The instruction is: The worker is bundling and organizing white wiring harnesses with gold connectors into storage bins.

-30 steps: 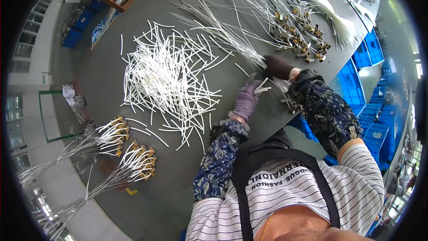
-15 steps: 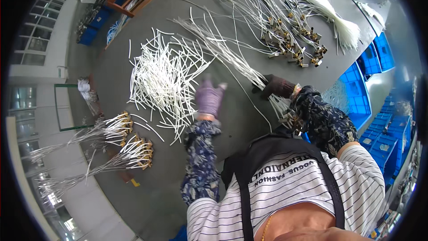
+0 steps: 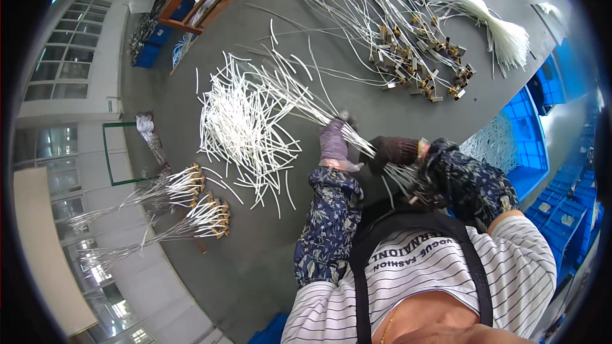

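Wires (image 3: 359,143) — bunched in right hand (image 3: 390,153), left hand (image 3: 333,142) touching — white tubes (image 3: 239,121) nearby.

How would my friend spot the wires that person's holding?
Find the big grey table, then the dark-gloved right hand near its edge. A wire bundle runs from that hand toward the white tube pile. Unlike connector wires lying farther back, it's held.

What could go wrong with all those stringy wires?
The wire bundle in the right hand fans out right beside the pile of white tubes, so it might drag some tubes along. Its spread-out far strands could tangle with each other. And if the right hand loosened, some strands might slip out.
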### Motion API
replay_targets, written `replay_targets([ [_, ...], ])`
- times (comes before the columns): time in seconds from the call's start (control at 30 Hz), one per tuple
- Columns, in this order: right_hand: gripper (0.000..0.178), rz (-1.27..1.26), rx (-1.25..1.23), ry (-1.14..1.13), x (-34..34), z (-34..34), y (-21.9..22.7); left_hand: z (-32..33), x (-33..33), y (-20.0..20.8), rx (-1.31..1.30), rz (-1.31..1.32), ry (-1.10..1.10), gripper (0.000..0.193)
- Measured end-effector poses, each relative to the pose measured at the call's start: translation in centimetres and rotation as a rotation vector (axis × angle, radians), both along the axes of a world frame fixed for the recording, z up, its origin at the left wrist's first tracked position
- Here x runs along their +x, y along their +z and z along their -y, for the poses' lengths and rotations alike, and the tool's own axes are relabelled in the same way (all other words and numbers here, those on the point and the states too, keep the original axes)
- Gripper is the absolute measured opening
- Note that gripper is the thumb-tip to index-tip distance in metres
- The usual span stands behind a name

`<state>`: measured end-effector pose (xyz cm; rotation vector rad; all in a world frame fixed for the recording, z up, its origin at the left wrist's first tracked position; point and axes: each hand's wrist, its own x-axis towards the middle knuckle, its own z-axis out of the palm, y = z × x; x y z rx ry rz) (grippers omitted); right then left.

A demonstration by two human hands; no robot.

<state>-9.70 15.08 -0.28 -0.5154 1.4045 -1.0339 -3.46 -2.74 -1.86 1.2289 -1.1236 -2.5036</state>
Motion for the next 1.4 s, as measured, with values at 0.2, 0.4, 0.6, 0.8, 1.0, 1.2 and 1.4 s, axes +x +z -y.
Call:
replay_targets([
  [0.2,0.042,-0.006,-0.048,0.208,0.8,-1.3,9.3,3.4,-0.1,12.3,-0.089,-0.584,-0.056,0.032],
  [0.4,0.063,-0.394,-0.205,0.110,1.1,0.7,20.7,2.1,0.8,26.9,-0.523,-0.894,-0.174,0.043],
  [0.6,0.084,-0.861,-0.519,-0.154,0.6,1.2,17.6,-2.2,1.3,24.9,-0.825,-0.732,-0.306,0.045],
  [0.8,0.049,-0.753,-0.639,-0.145,0.2,7.7,13.1,-4.0,-0.4,24.8,-1.193,-0.844,-0.407,0.031],
  [1.0,0.051,-0.592,-0.440,-0.169,-0.2,3.6,17.6,-3.9,-0.8,29.3,-0.833,-0.890,-0.458,0.029],
  [1.2,0.060,-0.540,-0.730,-0.271,-3.0,0.9,22.7,-2.1,-0.3,26.3,-0.759,-0.422,-0.440,0.008],
  [1.4,0.057,-0.869,-0.687,-0.254,-6.0,-6.2,22.1,-0.8,0.2,25.9,-1.274,-0.552,-0.415,0.024],
])
